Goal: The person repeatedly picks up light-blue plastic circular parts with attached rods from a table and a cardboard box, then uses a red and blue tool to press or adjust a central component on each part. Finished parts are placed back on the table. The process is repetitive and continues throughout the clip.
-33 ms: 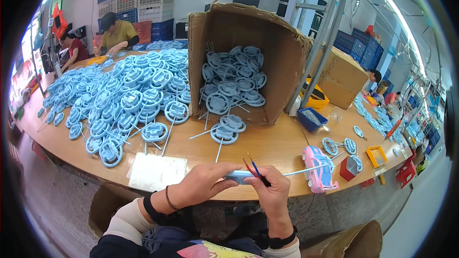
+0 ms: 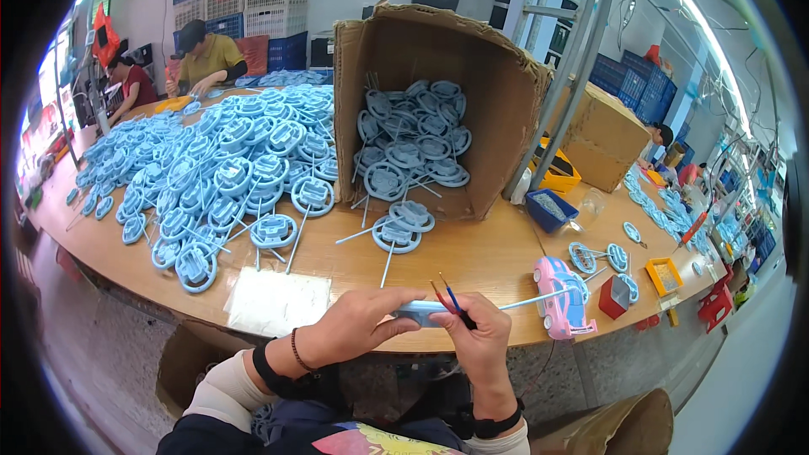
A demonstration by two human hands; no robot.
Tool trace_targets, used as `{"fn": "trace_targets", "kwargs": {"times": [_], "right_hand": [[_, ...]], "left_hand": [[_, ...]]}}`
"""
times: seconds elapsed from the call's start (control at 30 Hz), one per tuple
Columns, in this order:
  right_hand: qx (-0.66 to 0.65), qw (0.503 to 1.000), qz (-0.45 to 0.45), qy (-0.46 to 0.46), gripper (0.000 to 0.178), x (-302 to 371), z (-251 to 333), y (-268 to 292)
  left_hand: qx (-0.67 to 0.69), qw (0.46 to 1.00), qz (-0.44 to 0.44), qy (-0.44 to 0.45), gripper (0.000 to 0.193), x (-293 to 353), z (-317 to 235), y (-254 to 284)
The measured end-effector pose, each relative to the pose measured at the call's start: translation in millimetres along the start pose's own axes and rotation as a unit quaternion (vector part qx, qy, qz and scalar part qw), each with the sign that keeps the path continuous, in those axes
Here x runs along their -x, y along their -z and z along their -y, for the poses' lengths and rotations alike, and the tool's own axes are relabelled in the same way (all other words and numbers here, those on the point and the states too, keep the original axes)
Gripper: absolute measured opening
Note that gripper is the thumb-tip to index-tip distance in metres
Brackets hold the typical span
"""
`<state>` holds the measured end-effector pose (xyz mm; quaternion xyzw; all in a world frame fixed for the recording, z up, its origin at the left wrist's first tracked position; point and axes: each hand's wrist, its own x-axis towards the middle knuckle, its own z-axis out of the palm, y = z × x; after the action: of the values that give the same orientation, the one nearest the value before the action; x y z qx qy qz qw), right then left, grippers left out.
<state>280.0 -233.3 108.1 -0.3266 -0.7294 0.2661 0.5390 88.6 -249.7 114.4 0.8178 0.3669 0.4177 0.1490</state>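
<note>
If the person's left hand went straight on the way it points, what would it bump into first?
Most likely the right hand, across the blue piece both hold, or the slim red tool it also holds; depth is unclear.

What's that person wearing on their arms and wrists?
No glove covers the left grip or right grip. On the left are a brown beaded bracelet and a black band; on the right, another black band. Cream sleeves show on both forearms.
</note>
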Motion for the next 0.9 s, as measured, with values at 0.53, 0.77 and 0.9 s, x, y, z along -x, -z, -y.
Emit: {"fn": "trace_targets", "kwargs": {"times": [0.53, 0.77, 0.9], "right_hand": [[-0.054, 0.996, 0.012, -0.066, 0.018, 31.0, 3.9, -8.1], [0.158, 0.978, 0.137, -0.023, 0.007, 27.9, -9.8, -5.6], [0.152, 0.976, 0.155, -0.012, 0.008, 21.2, -10.9, -6.0]], "left_hand": [[0.417, 0.836, -0.068, 0.350, 0.027, 44.4, 42.8, -12.9], [0.475, 0.798, -0.160, 0.334, 0.027, 48.6, 50.7, -12.4], [0.463, 0.808, -0.156, 0.330, 0.027, 46.8, 44.9, -16.5]]}}
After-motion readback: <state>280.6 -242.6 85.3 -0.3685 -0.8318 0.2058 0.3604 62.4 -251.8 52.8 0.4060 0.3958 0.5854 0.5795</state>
